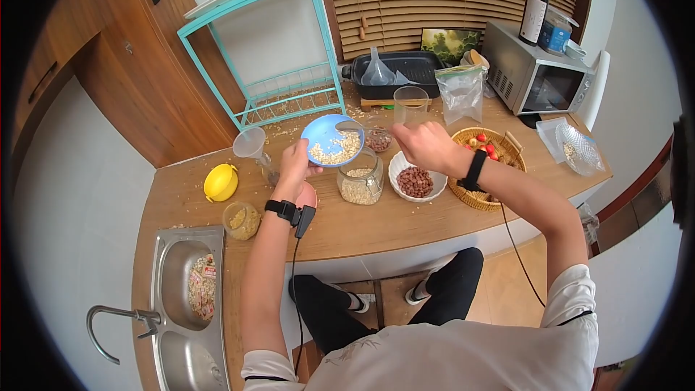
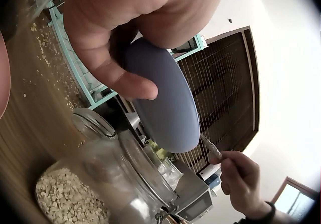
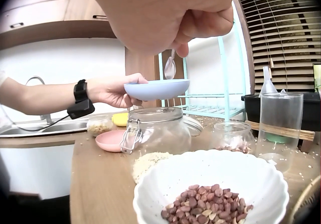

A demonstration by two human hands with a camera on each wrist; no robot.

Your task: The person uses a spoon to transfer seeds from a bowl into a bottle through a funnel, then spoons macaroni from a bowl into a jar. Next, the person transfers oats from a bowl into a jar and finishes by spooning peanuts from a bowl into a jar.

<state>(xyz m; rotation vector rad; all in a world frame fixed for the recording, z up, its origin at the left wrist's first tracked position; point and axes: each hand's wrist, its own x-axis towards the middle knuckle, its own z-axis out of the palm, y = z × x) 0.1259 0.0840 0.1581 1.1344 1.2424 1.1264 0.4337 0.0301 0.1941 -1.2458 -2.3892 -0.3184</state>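
My left hand [image 1: 293,168] grips a blue plate [image 1: 318,129] by its edge, thumb on the underside in the left wrist view. Loose oat flakes [image 1: 342,150] lie on the plate. Between the fingers of my right hand [image 1: 432,148] is a spoon [image 3: 170,69], its bowl over the plate. Under the plate stands a clip-top glass jar [image 1: 360,187], lid swung back, partly filled with oats [image 2: 70,199]. To its right sits a white scalloped bowl [image 1: 439,185] of reddish peanuts [image 1: 415,182], below my right hand. A smaller glass jar [image 3: 234,134] with similar reddish contents stands behind.
A pink bowl [image 1: 310,194], a yellow bowl [image 1: 220,183] and a jar with yellowish contents [image 1: 241,221] are at the left, near the sink [image 1: 168,242]. A wicker basket [image 1: 515,146] stands right, a clear cylinder [image 1: 410,103] behind. Flakes are scattered beneath the teal rack [image 1: 318,36].
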